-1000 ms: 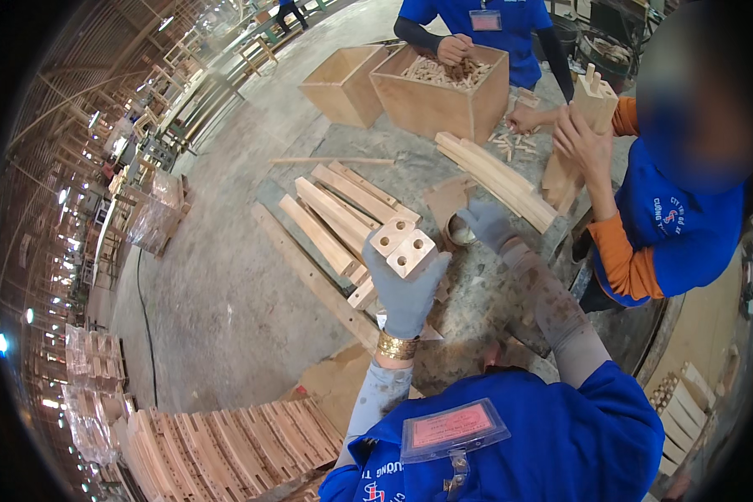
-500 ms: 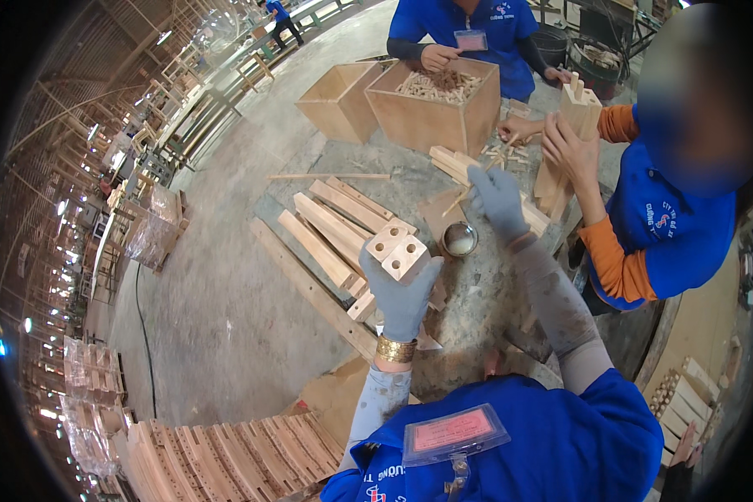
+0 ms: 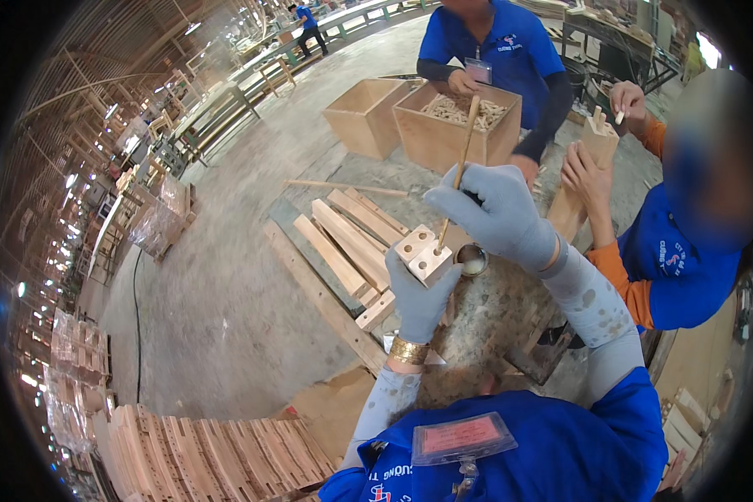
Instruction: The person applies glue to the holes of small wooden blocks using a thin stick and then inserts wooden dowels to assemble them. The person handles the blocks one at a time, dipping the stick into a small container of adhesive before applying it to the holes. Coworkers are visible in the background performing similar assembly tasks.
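My left hand (image 3: 420, 305), in a grey glove, is closed around pale wooden pieces (image 3: 429, 261) held together, their ends facing up with several round holes. My right hand (image 3: 506, 213), gloved too, grips a thin wooden stick (image 3: 468, 138). The stick slants down and its lower tip is at one of the holes; how deep it goes I cannot tell. Just beyond the pieces, partly beneath my right hand, stands a small round cup (image 3: 475, 261) with whitish liquid. Wooden bars (image 3: 351, 234) lie side by side left of my left hand.
Across the table, a person in blue stands behind a wooden box of dowels (image 3: 460, 138), beside another wooden box (image 3: 364, 117). At right, a co-worker holds an upright wooden piece (image 3: 590, 155) and a small dowel. Stacked drilled slats (image 3: 217, 452) lie at lower left.
My right hand has come from near the cup to above the held pieces, bringing the stick's tip to a hole. The co-worker at right has raised one hand with a dowel.
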The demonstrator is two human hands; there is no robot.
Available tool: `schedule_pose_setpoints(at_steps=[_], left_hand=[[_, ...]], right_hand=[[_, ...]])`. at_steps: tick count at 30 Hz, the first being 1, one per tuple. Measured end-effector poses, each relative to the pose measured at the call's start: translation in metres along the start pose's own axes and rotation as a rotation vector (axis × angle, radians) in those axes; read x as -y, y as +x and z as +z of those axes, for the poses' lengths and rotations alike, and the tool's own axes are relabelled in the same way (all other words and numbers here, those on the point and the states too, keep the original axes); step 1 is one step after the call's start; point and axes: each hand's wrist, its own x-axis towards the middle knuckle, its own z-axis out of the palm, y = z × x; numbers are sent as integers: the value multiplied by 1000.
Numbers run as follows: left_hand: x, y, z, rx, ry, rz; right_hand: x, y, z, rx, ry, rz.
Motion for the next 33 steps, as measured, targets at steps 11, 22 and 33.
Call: schedule_pose_setpoints(at_steps=[11, 22, 33], left_hand=[[-7, 0, 1, -54, 109, 58], [-1, 0, -2, 6, 91, 15], [1, -7, 3, -44, 84, 8]], right_hand=[[8, 4, 4, 197, -269, -268], [3, -1, -11, -129, 32, 151], [-238, -155, 81, 180, -484, 225]])
